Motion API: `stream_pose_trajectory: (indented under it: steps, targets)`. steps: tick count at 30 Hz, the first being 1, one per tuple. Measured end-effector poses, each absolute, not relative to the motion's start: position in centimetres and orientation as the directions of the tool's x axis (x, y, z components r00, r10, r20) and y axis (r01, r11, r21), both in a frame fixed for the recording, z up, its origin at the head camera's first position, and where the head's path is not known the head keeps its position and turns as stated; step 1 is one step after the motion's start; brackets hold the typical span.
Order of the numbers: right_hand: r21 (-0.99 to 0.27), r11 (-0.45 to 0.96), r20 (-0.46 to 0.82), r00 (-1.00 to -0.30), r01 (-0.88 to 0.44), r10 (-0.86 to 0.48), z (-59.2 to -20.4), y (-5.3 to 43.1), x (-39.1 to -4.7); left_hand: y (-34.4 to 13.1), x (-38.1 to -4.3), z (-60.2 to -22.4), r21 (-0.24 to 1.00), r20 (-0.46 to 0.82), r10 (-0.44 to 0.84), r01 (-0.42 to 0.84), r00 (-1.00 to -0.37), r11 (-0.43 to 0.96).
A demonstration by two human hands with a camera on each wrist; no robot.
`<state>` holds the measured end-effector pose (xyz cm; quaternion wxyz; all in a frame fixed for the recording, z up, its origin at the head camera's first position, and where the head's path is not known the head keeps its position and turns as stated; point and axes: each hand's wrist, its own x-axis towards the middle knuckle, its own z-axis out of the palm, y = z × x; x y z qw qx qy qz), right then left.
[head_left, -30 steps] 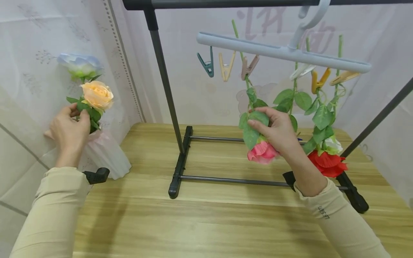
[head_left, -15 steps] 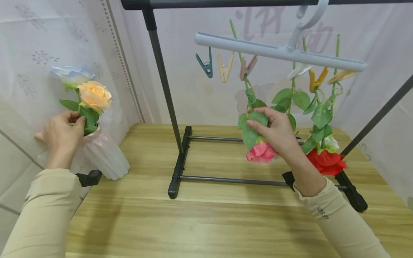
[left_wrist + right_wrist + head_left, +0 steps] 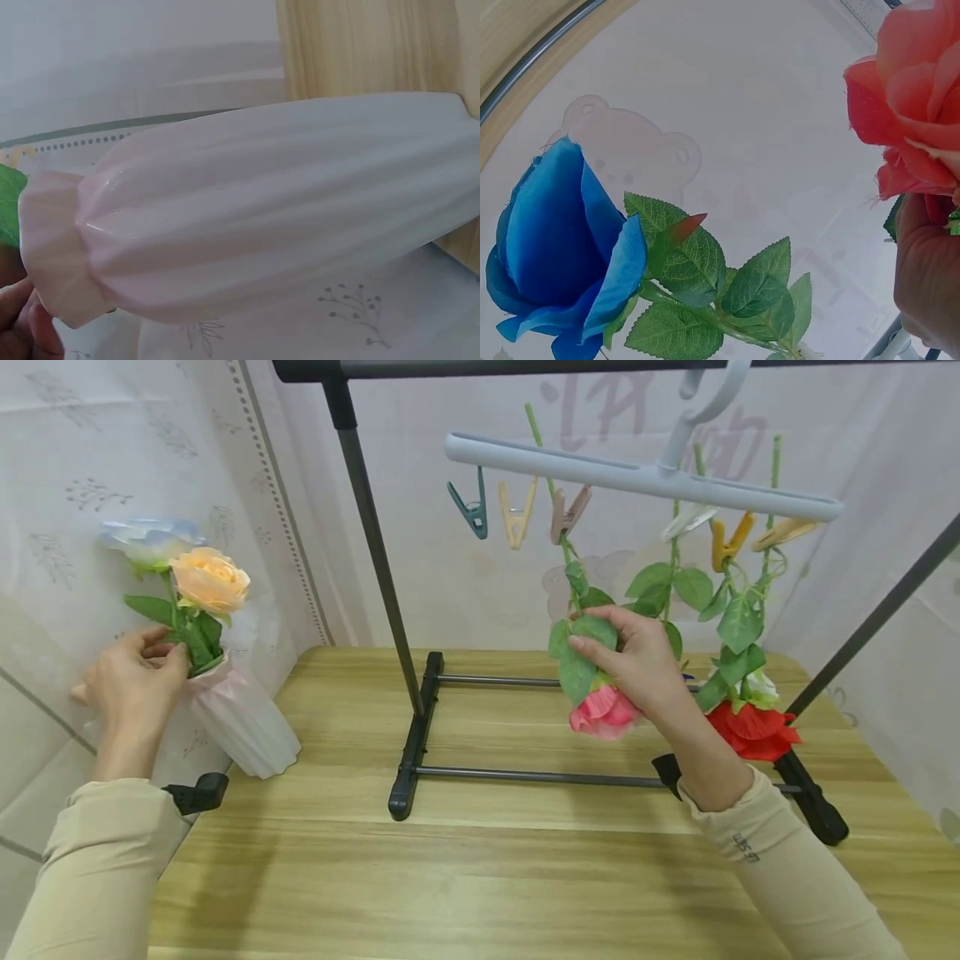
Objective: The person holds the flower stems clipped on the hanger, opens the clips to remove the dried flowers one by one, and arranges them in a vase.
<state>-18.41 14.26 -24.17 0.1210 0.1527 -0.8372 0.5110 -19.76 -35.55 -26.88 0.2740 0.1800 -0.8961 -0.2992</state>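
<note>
At the far left, my left hand (image 3: 138, 689) pinches among green leaves just above the mouth of a white and pink ribbed vase (image 3: 243, 718); the stem there is hidden by the fingers. A pale blue flower (image 3: 153, 539) and a peach rose (image 3: 212, 580) stand up from the vase. In the left wrist view, fingertips (image 3: 45, 330) are beside the vase's rim. My right hand (image 3: 637, 660) grips the leafy stem of a pink rose (image 3: 603, 712), thumb over a leaf. That rose hangs head down from a dusty pink clothespin (image 3: 568, 514).
A pale blue hanger (image 3: 637, 477) hangs on a black rack (image 3: 367, 518). Teal (image 3: 472, 508) and cream clothespins (image 3: 516, 514) hang open-ended beside others holding a red rose (image 3: 752, 731), a white flower (image 3: 761, 687) and a blue rose (image 3: 562, 240). Wooden table (image 3: 450, 885) below.
My left hand has moved down and left toward the vase mouth, and the pale blue flower has dropped lower behind the peach rose. My right hand keeps its grip on the pink rose.
</note>
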Motion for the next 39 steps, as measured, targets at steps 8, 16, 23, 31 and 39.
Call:
stream_pose_trajectory:
  steps: [8, 16, 23, 31, 39]
  targets:
    - [-0.821, 0.409, 0.376, -0.916, -0.399, -0.138, -24.0, 13.8, -19.0, -28.8, -17.4, -25.1, 0.583, 0.760, -0.420, 0.236, -0.497, 0.777]
    - [-0.835, 0.363, 0.391, -0.910, -0.413, -0.135, -24.0, 13.5, -19.4, -15.4, -17.0, -19.8, 0.331, 0.853, 0.061, 0.627, -0.519, 0.705]
    - [-0.843, 0.341, 0.397, -0.909, -0.416, -0.127, -24.3, 13.4, -19.0, -6.2, -19.6, -17.2, 0.304, 0.800, 0.199, 0.668, -0.566, 0.679]
    - [-0.823, 0.359, 0.426, -0.897, -0.440, -0.120, -24.7, 12.8, -19.1, -2.6, -22.4, -16.0, 0.288, 0.709, 0.158, 0.487, -0.687, 0.825]
    - [-0.772, 0.478, 0.443, -0.894, -0.419, -0.068, -24.9, 12.2, -19.0, 0.1, -24.7, -16.4, 0.300, 0.719, 0.032, 0.351, -0.695, 0.887]
